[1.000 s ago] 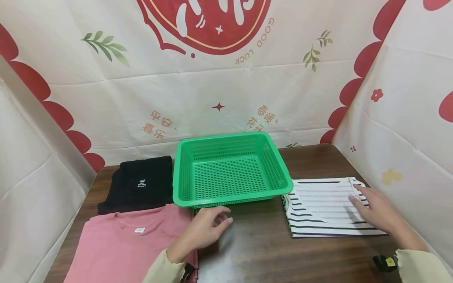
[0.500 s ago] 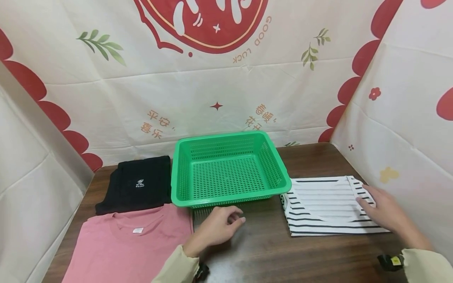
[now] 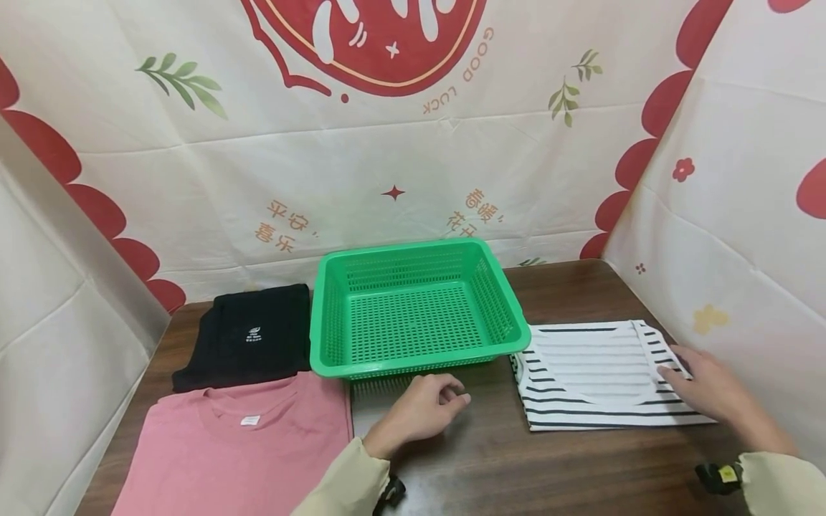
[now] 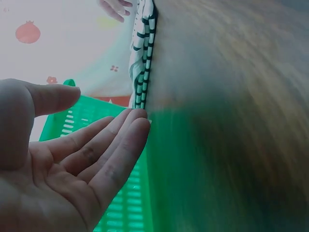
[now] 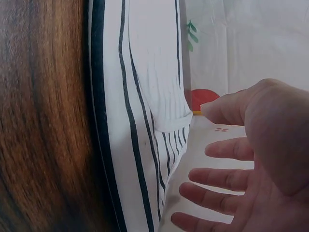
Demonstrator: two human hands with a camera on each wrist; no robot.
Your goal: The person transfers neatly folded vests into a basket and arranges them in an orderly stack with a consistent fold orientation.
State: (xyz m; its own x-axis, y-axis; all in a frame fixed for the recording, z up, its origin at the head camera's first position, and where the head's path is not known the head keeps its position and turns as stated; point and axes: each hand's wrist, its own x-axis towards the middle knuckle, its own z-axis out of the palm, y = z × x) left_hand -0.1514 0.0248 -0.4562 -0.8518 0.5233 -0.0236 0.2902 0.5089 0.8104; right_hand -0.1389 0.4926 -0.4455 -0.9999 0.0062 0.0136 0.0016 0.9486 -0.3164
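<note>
A folded white shirt with black stripes [image 3: 594,373] lies flat on the right side of the table. At its right edge is my right hand [image 3: 703,383], thumb over the border in the head view. The right wrist view shows that hand [image 5: 236,159] with fingers spread and nothing between them. My left hand [image 3: 422,408] hovers over the wood just in front of the green plastic basket [image 3: 419,352], fingers loosely bent and holding nothing. In the left wrist view its palm [image 4: 72,179] faces the camera, with the basket behind.
A folded pink T-shirt [image 3: 239,459] lies at the front left of the brown wooden table [image 3: 490,459]. Behind it is a folded black garment [image 3: 258,337] with a small white print. Printed cloth walls [image 3: 361,165] enclose the table at the back and sides.
My left hand has moved right, away from the pink T-shirt, along the basket's front. My right hand has slid right, from over the striped shirt to its right edge.
</note>
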